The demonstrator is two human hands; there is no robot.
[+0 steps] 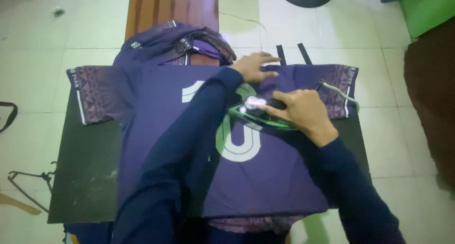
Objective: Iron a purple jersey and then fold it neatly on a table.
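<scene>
Head view: looking down on an ironing set-up at floor level, both arms in dark blue sleeves.
Jersey: a purple sports jersey (256, 177) lies spread flat, back up, on a black padded board (85, 168); its large pale number sits under the arms, and its patterned sleeves reach out to either side.
Iron: a green and black iron (258, 113) rests sole-down on the jersey's upper middle, over the number.
Right hand: the right hand (303, 112) is wrapped around the iron's handle, fingers closed on it.
Left hand: the left hand (256, 66) lies flat and spread on the cloth near the collar, just beyond the iron's nose, gripping nothing.
Cord: a pale cord (339, 93) crosses the jersey's right sleeve.
Around: more purple garments (175, 45) are heaped at the far end by a wooden bench (161, 7); wire hangers (28, 187) lie on the tiled floor (33, 59) to the left.
Risk, print: the iron sits on the number, so lingering there could likely scorch or lift it.
Risk, fingers: the flat hand is close ahead of the iron, and a forward stroke might burn it.
Risk, cord: it may drag the sleeve into a crease.
</scene>
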